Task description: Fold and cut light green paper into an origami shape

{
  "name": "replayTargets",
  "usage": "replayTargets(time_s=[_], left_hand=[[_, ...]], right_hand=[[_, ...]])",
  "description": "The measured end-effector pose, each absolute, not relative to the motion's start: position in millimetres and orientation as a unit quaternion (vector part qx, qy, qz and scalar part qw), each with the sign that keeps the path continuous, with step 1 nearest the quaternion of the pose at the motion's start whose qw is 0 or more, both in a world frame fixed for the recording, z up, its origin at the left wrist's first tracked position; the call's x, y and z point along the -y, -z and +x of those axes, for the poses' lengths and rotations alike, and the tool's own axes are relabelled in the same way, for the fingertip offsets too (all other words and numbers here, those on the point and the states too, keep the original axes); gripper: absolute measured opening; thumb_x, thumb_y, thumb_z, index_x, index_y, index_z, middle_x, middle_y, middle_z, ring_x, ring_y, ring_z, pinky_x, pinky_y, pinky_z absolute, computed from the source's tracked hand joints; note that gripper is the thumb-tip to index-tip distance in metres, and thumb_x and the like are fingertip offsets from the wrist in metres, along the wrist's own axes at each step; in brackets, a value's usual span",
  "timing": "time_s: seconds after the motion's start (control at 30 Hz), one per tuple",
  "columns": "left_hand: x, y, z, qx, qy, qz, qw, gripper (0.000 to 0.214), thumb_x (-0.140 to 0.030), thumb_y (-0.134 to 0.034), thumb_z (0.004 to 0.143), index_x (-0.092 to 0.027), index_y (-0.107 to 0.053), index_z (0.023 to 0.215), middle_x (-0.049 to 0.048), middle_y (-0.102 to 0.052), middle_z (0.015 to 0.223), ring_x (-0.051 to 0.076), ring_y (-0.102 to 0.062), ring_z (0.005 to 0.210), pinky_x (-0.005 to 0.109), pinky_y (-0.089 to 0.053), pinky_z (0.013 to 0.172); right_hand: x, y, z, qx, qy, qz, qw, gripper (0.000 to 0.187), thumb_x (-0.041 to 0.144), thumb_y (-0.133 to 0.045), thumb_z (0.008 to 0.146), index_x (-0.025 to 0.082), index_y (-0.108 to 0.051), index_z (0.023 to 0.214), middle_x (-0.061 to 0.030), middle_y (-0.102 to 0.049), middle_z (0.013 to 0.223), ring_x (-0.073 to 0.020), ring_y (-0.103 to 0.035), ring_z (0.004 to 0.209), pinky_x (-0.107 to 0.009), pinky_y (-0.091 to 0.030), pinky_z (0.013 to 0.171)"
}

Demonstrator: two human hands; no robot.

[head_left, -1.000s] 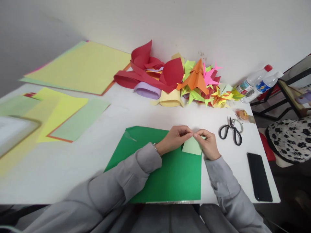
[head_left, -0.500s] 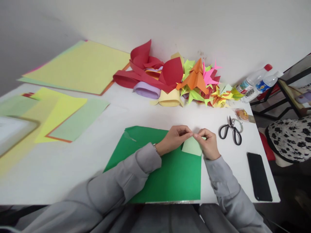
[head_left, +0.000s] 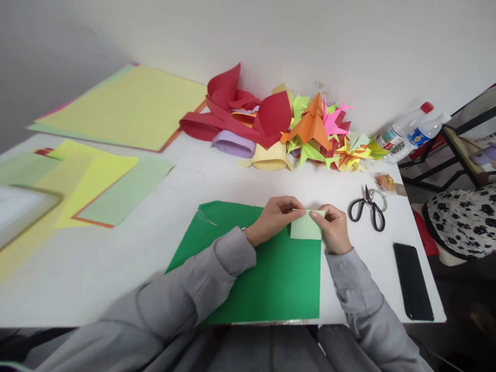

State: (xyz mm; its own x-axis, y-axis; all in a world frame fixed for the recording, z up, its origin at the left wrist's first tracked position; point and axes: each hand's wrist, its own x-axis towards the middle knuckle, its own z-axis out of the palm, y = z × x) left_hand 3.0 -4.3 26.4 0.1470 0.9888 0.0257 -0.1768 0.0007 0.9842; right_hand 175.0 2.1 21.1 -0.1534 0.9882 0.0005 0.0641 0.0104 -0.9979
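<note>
A small light green paper piece (head_left: 306, 227) is held just above a large dark green sheet (head_left: 267, 274) on the white table (head_left: 116, 268). My left hand (head_left: 273, 219) pinches its upper left edge with thumb and fingers closed. At its right side my right hand (head_left: 333, 227) grips it with curled fingers. Both wrists rest over the dark green sheet, in grey sleeves.
Black scissors (head_left: 368, 209) lie right of my hands, a black phone (head_left: 413, 281) nearer the table's right edge. A heap of folded coloured paper (head_left: 287, 129) sits by the wall, two plastic bottles (head_left: 411, 132) to its right. Yellow and pale green sheets (head_left: 108, 150) cover the left.
The light green piece has turned from a tilted diamond pose to lie squarer and flatter between my hands. My fingertips moved slightly apart along its top edge.
</note>
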Motion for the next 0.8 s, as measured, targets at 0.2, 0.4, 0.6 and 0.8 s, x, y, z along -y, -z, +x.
replayTargets(time_s=[0.2, 0.4, 0.6, 0.8], left_hand=[[4.8, -23.1, 3.6, -0.406, -0.505, 0.529, 0.548, 0.02, -0.033, -0.07, 0.072, -0.014, -0.067, 0.068, 0.0014, -0.062, 0.064, 0.013, -0.052, 0.063, 0.026, -0.041, 0.061], [4.2, -21.4, 3.0, -0.397, -0.515, 0.532, 0.542, 0.019, -0.032, -0.07, 0.072, -0.014, -0.068, 0.067, 0.0016, -0.063, 0.065, 0.013, -0.052, 0.064, 0.026, -0.041, 0.061], [3.9, -21.8, 3.0, -0.397, -0.517, 0.533, 0.539, 0.019, -0.031, -0.07, 0.072, -0.014, -0.067, 0.067, 0.0015, -0.063, 0.064, 0.013, -0.052, 0.063, 0.026, -0.04, 0.061], [4.1, -22.8, 2.7, -0.405, -0.523, 0.525, 0.536, 0.019, -0.032, -0.07, 0.071, -0.014, -0.067, 0.066, 0.0008, -0.062, 0.063, 0.012, -0.051, 0.062, 0.025, -0.04, 0.06]], right_hand=[[-1.9, -19.9, 175.8, 0.556, -0.529, -0.458, 0.448, 0.027, 0.04, -0.074, 0.071, 0.02, -0.059, 0.063, 0.0049, -0.047, 0.052, -0.0099, -0.039, 0.049, -0.024, -0.031, 0.047], [-2.6, -16.7, 176.8, 0.553, -0.52, -0.455, 0.466, 0.024, 0.038, -0.075, 0.072, 0.02, -0.062, 0.064, 0.0038, -0.05, 0.054, -0.011, -0.04, 0.052, -0.025, -0.032, 0.049], [-3.0, -15.6, 176.7, 0.545, -0.538, -0.428, 0.48, 0.019, 0.033, -0.075, 0.072, 0.02, -0.063, 0.064, 0.003, -0.054, 0.059, -0.0114, -0.043, 0.056, -0.025, -0.034, 0.052], [-3.2, -12.6, 177.6, 0.537, -0.542, -0.427, 0.485, 0.02, 0.035, -0.072, 0.075, 0.02, -0.065, 0.065, 0.0033, -0.052, 0.057, -0.0117, -0.042, 0.056, -0.026, -0.033, 0.054]])
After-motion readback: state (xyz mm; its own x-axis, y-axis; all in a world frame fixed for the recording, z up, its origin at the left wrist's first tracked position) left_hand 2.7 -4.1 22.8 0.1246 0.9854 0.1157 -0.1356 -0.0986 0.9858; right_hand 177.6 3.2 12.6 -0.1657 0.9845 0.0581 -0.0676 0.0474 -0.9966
